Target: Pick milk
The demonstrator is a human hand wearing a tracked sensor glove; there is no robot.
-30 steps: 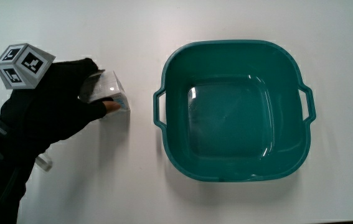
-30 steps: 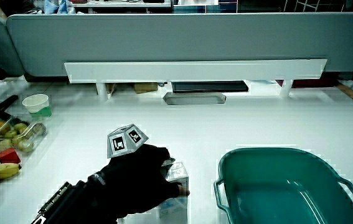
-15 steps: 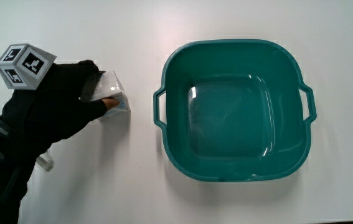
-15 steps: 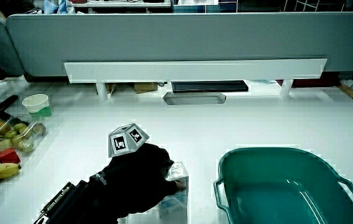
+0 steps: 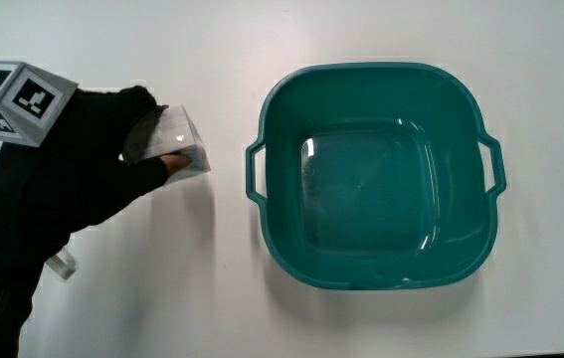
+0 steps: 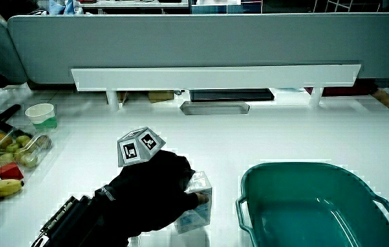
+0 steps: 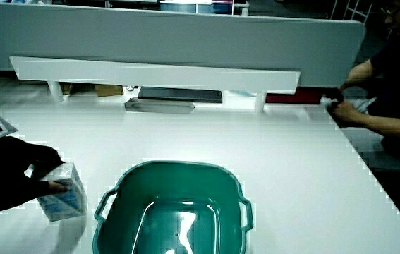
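My hand [image 5: 73,174] has its grip closed around the milk carton [image 5: 177,149], beside the teal basin [image 5: 376,179] (empty); it seems tilted, perhaps just off the bench [image 5: 212,298]. Lifting clear remains.

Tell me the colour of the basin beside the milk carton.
Teal green basin, clearest in the main view.

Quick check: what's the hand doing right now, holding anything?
Hand: closed on the milk carton, beside the teal basin; the carton looks tilted in both side views.
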